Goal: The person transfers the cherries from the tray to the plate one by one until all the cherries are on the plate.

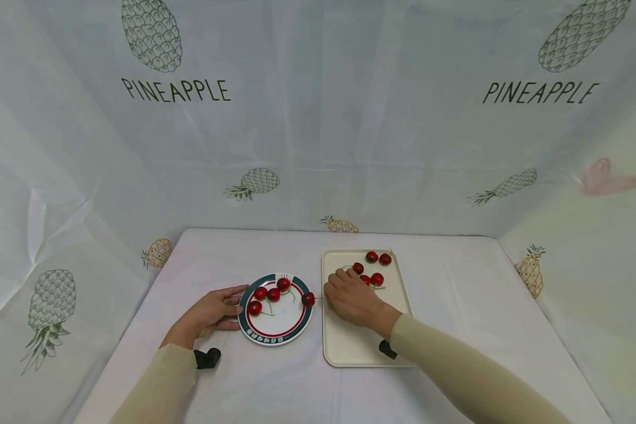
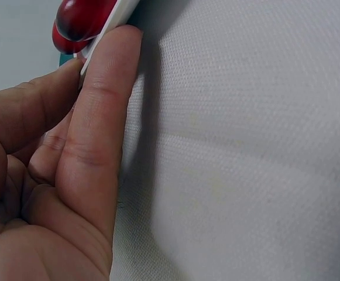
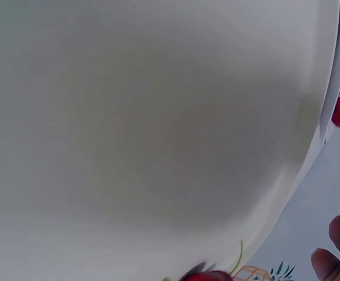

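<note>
My left hand grips the left rim of a round white plate with a green and red border, thumb and fingers at its edge. Several red cherries with thin stems lie on the plate, among them one cherry near the left rim. In the head view my right hand is over the left side of a cream tray. Its fingertips pinch the stem of a cherry, which overlaps the plate's right rim. Further cherries lie in the tray beyond this hand.
A white cloth covers the table. Behind it hangs a pale curtain printed with pineapples. Two cherries lie near the tray's far right corner. Black wrist straps show at both sleeves.
</note>
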The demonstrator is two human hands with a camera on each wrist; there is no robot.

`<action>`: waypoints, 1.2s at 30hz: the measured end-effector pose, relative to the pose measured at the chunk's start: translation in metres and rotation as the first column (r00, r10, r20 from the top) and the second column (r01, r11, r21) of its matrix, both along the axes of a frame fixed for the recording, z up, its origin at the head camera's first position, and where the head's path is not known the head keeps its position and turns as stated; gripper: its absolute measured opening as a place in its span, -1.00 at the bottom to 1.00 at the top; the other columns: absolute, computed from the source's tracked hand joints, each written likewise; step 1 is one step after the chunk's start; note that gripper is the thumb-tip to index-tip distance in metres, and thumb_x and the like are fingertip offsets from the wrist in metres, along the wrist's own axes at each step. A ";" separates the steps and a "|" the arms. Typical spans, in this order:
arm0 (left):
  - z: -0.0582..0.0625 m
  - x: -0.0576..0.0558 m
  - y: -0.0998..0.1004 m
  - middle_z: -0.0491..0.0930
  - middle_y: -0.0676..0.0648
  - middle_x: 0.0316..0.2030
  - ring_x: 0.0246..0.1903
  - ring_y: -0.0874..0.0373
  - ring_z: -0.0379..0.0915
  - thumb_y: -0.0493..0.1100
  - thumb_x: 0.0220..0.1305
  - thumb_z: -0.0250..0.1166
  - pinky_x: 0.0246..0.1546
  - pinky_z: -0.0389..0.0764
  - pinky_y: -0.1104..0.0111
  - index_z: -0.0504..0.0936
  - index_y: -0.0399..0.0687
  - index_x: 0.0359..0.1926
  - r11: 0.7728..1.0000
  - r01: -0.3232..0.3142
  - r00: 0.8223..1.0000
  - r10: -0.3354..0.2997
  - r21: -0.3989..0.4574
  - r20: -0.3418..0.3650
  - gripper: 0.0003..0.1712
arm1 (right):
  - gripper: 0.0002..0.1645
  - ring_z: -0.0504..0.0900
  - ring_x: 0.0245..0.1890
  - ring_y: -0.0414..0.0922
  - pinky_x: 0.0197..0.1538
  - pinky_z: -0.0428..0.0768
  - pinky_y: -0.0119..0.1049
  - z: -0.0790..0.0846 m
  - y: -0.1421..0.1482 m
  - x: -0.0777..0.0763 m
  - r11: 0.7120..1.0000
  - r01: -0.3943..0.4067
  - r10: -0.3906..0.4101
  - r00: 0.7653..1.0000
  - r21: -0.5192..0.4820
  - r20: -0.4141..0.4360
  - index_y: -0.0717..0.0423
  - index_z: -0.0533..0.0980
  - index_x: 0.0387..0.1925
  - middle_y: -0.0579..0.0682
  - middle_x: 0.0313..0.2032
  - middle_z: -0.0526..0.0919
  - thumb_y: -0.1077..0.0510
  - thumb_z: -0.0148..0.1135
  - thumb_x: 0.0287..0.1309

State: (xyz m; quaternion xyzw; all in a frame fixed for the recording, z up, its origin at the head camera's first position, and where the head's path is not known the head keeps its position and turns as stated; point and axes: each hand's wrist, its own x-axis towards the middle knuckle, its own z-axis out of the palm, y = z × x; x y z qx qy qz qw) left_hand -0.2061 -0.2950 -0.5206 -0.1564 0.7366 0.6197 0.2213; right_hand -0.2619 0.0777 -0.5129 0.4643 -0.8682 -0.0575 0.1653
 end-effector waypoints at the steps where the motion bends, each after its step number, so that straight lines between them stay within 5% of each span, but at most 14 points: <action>1: 0.001 0.000 0.000 0.27 -0.36 0.54 -0.06 -0.01 0.77 -0.40 0.45 0.29 -0.11 0.83 0.11 0.32 0.01 0.60 1.000 0.004 1.000 -0.004 -0.002 -0.001 -0.23 | -0.80 0.35 -0.25 -0.07 -0.14 0.34 -0.24 0.000 -0.003 0.000 1.000 -0.003 0.003 1.000 0.002 0.000 0.03 0.48 -0.28 -0.09 -0.36 0.46 0.05 0.11 0.51; 10: 0.002 0.000 0.001 0.30 -0.36 0.53 -0.07 -0.01 0.77 -0.40 0.45 0.28 -0.12 0.84 0.11 0.34 0.01 0.59 1.000 -0.004 1.000 0.004 -0.005 -0.003 -0.23 | -0.81 0.39 -0.18 -0.09 -0.07 0.43 -0.26 0.002 -0.039 0.014 0.996 0.018 -0.017 1.000 0.088 -0.008 0.01 0.54 -0.16 -0.10 -0.27 0.52 0.00 0.12 0.54; 23: 0.004 0.000 0.002 0.24 -0.36 0.55 -0.07 0.00 0.77 -0.38 0.45 0.29 -0.10 0.83 0.13 0.32 0.04 0.61 1.000 0.004 1.000 -0.004 -0.008 0.010 -0.22 | -0.88 0.45 -0.20 -0.10 -0.17 0.45 -0.28 -0.011 -0.085 0.040 0.986 0.002 0.024 0.987 0.164 -0.161 -0.02 0.59 -0.15 -0.10 -0.26 0.60 0.04 0.21 0.46; 29: 0.001 0.001 0.002 0.27 -0.36 0.54 -0.08 -0.01 0.77 -0.40 0.46 0.28 -0.09 0.83 0.12 0.34 0.04 0.60 1.000 -0.006 1.000 0.006 0.012 0.008 -0.24 | -0.84 0.48 -0.15 -0.11 -0.11 0.50 -0.28 -0.018 -0.097 0.046 0.986 0.007 0.018 0.989 0.167 -0.149 -0.04 0.61 -0.11 -0.11 -0.23 0.63 0.02 0.18 0.48; 36: -0.001 0.003 0.002 0.30 -0.36 0.53 -0.11 0.01 0.77 -0.41 0.46 0.27 -0.12 0.84 0.12 0.35 0.05 0.59 1.000 -0.019 1.000 0.019 0.001 -0.004 -0.25 | -0.72 0.50 -0.11 -0.10 -0.05 0.57 -0.26 -0.022 -0.104 0.050 0.986 -0.020 0.040 0.992 0.167 -0.117 0.00 0.63 -0.04 -0.09 -0.18 0.67 -0.05 0.36 0.35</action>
